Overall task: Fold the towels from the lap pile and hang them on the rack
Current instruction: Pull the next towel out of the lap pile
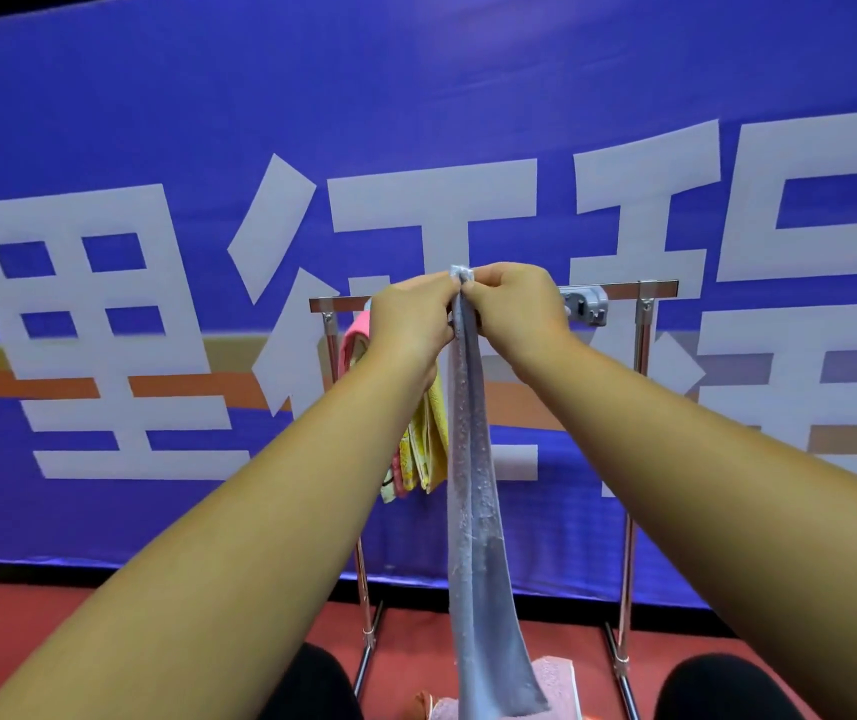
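Blue banner [104, 122], chrome rack [644, 356], both hands [416, 324] pinching nubby (folded) grey towel [473, 485]

Two bare forearms, uncovered from the lower frame edge up to the wrists, with no sleeve, watch, bracelet or ring showing anywhere. Left hand [412, 324] and right hand [517, 309] both ungloved, fingers short-nailed where the tips can be made out. Black fabric-covered knees [722, 688] at the bottom corners, plain and dark, with no seam or pattern discernible.
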`<state>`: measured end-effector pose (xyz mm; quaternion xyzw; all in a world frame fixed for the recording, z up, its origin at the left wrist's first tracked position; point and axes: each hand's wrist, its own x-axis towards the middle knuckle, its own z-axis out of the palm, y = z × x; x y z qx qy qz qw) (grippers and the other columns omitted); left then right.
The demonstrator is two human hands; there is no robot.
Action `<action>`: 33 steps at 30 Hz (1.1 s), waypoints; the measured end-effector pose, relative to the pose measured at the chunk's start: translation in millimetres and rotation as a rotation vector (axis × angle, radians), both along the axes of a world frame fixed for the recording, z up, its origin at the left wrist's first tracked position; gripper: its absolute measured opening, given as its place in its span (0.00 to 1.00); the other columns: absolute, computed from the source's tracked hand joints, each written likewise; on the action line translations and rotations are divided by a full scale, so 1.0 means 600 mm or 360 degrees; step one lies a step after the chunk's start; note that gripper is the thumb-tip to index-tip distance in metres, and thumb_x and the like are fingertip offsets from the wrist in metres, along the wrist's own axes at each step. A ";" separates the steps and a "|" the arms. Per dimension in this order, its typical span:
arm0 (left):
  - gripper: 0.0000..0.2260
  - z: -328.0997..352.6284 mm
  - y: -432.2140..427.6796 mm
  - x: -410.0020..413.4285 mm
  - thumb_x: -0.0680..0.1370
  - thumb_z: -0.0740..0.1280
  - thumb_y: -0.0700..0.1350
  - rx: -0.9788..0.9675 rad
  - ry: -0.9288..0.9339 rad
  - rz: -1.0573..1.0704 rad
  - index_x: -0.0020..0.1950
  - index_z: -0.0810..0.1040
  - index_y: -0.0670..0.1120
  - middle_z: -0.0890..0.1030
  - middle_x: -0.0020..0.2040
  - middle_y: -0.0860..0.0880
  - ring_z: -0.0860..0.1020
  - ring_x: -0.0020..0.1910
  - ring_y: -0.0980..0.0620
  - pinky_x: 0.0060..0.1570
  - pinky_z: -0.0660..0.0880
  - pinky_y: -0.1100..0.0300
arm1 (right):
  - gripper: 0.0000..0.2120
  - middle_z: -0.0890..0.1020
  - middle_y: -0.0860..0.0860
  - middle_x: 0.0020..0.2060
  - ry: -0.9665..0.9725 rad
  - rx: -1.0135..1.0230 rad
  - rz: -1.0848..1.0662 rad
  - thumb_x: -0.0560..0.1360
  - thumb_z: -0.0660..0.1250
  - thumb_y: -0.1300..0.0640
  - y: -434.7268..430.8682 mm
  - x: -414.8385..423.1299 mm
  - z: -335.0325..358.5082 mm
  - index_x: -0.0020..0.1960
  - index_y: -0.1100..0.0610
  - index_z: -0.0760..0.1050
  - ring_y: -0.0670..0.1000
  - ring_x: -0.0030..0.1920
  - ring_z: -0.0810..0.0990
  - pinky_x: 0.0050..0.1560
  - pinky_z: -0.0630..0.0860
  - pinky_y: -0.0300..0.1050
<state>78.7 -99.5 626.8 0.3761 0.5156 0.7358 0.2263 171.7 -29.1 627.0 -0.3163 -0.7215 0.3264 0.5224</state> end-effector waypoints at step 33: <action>0.14 -0.023 -0.017 -0.025 0.81 0.73 0.45 -0.0326 0.0230 -0.0738 0.65 0.83 0.43 0.87 0.59 0.42 0.85 0.55 0.45 0.59 0.81 0.49 | 0.11 0.87 0.60 0.57 0.0858 -0.0939 0.0740 0.86 0.64 0.62 0.041 0.074 0.024 0.65 0.66 0.78 0.56 0.54 0.89 0.50 0.87 0.51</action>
